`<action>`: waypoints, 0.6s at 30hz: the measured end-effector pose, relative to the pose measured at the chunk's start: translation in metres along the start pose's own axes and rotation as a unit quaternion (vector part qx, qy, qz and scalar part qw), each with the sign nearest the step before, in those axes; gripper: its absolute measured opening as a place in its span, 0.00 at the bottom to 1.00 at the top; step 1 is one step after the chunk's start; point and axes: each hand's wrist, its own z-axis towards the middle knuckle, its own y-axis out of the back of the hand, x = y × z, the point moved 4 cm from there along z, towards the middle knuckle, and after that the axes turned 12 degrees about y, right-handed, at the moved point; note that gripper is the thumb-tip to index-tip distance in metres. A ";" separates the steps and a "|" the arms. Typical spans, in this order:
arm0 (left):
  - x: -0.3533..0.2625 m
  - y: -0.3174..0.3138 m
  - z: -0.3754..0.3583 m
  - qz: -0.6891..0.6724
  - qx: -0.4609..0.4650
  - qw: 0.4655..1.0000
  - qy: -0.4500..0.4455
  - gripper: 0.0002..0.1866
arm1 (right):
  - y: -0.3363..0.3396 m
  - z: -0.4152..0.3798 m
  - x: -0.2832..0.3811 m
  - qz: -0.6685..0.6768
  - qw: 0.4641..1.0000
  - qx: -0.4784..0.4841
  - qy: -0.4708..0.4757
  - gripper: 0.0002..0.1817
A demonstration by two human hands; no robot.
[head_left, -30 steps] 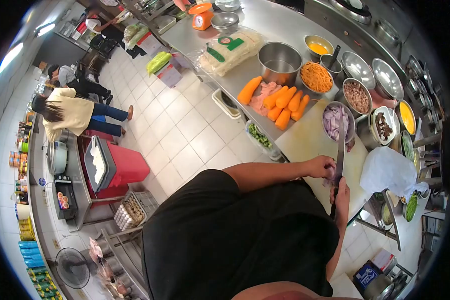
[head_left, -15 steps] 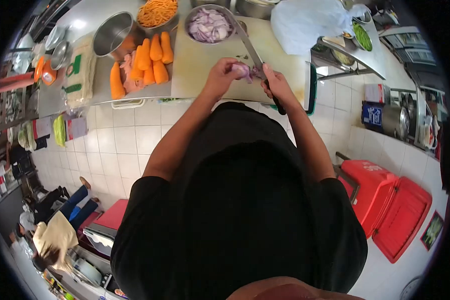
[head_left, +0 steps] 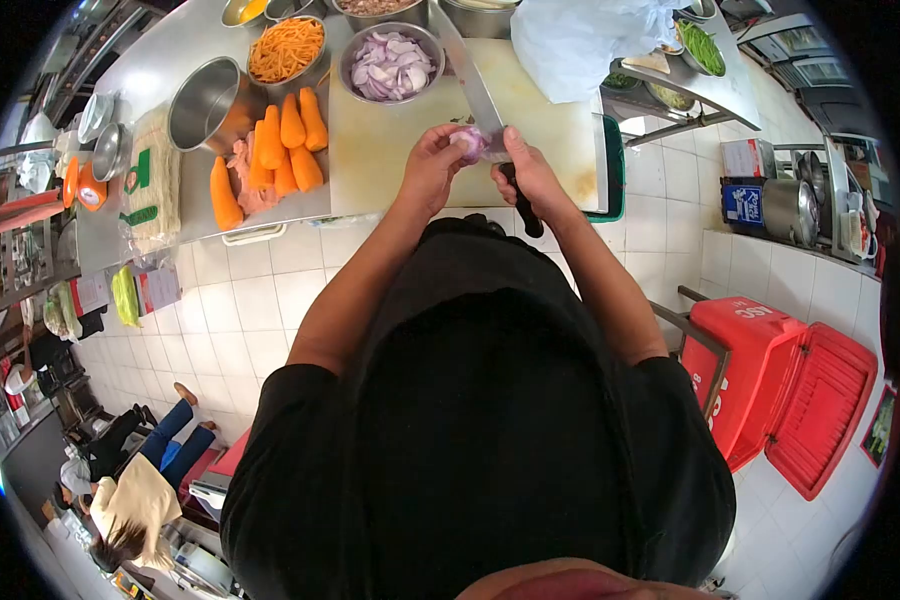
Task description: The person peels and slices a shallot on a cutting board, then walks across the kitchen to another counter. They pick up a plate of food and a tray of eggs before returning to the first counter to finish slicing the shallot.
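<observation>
My left hand point(head_left: 433, 165) is closed on a small purple shallot point(head_left: 468, 145), held above the pale cutting board point(head_left: 370, 180). In my right hand point(head_left: 535, 180) is the black handle of a large knife point(head_left: 475, 90); the blade points up and away, with its lower part beside the shallot. Behind my left hand, a metal bowl of sliced shallots point(head_left: 392, 66) stands at the board's far left.
Left of the board lie several orange carrots point(head_left: 292, 122), near an empty pot point(head_left: 213, 108) and a bowl of orange shreds point(head_left: 286, 50). A plastic bag point(head_left: 585, 45) sits at the back right. A red cooler point(head_left: 740, 365) stands on the floor; other people are at lower left.
The view has shifted, so the table's contents appear further left. Both hands have come closer together, and the knife's blade now touches or nearly touches the shallot.
</observation>
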 end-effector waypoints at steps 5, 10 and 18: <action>-0.001 0.012 0.006 0.054 -0.019 0.998 0.006 0.15 | 0.001 0.006 0.000 -0.042 0.998 -0.046 -0.007 0.35; -0.002 0.011 0.008 0.054 0.019 0.998 0.000 0.16 | 0.014 0.023 -0.016 -0.069 0.996 -0.057 0.007 0.34; -0.003 0.015 0.012 0.115 0.005 0.993 -0.029 0.18 | 0.028 0.027 -0.018 -0.131 0.987 -0.074 0.056 0.31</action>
